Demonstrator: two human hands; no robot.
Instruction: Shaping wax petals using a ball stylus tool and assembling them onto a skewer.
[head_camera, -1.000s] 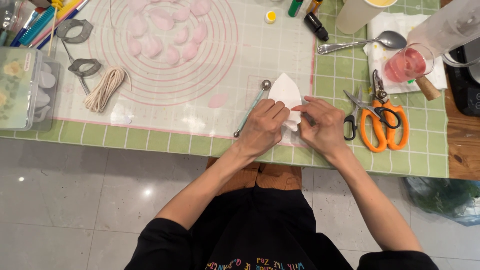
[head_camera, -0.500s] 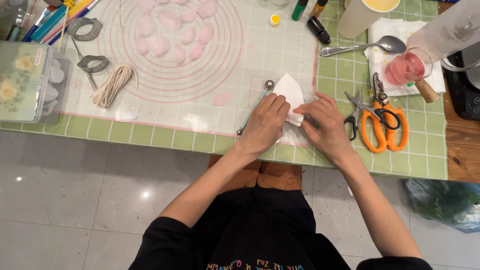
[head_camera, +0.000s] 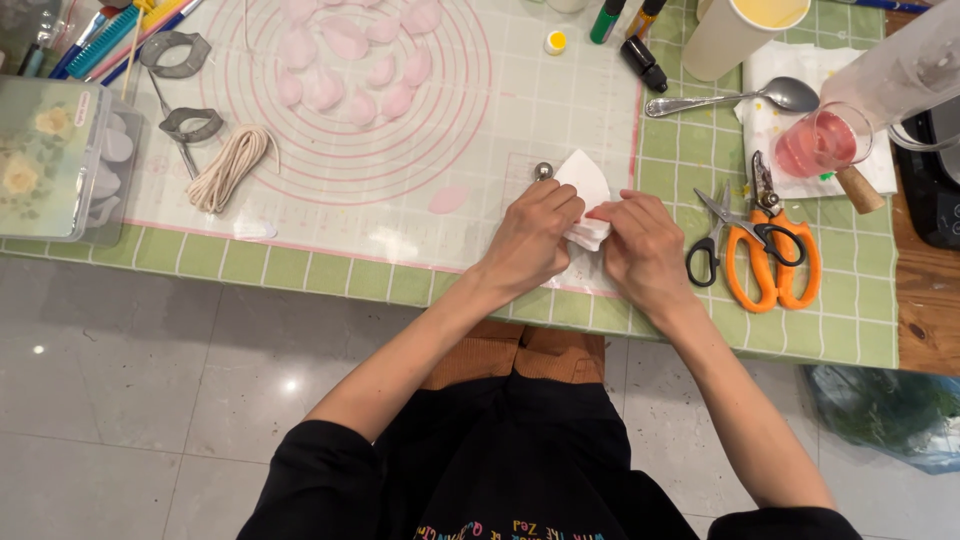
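On the silicone mat (head_camera: 520, 110), both hands, left (head_camera: 535, 240) and right (head_camera: 640, 245), pinched shut around white folded paper (head_camera: 583, 180).

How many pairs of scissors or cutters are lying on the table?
2. A small black-handled pair of scissors lies just right of the person's right hand, and orange-handled shears lie beside it, further right, touching or overlapping it. Others could be hidden among the tools at top left.

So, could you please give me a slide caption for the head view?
Both hands, left hand and right hand, fold white paper on a mat beside orange scissors.
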